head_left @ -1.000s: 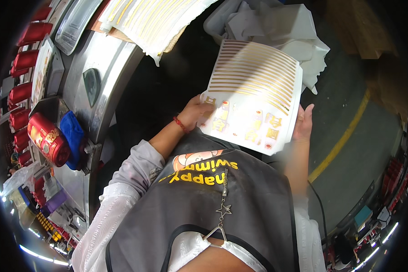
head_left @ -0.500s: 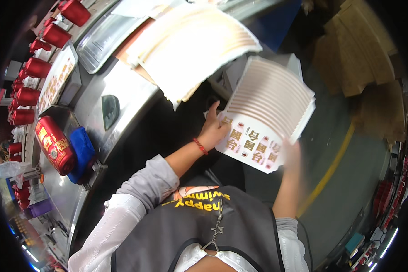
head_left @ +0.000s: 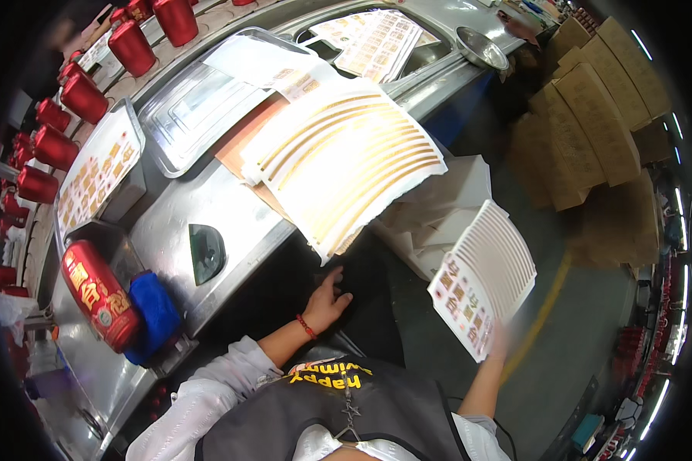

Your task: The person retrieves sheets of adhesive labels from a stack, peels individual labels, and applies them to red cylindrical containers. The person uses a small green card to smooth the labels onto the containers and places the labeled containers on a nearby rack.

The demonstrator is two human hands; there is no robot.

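Observation:
My right hand, partly blurred, grips the near edge of a fanned stack of decal sheets. These white sheets carry gold and red printed characters, and their edges step back in many thin layers. My left hand, with a red cord on the wrist, holds nothing and has its fingers apart. It is just below the corner of a bigger fanned pile of white sheets with gold bands, which overhangs the table edge. A white open box stands below the table, behind the held stack.
On the metal table are a clear tray, a red bottle lying by a blue cloth, and a dark green scraper-like piece. Red bottles line the far left. Cardboard boxes are stacked at right.
My left hand has let go of the decal sheets and drawn back toward my body. My right hand has carried the stack rightward and downward. The view has shifted, showing more table.

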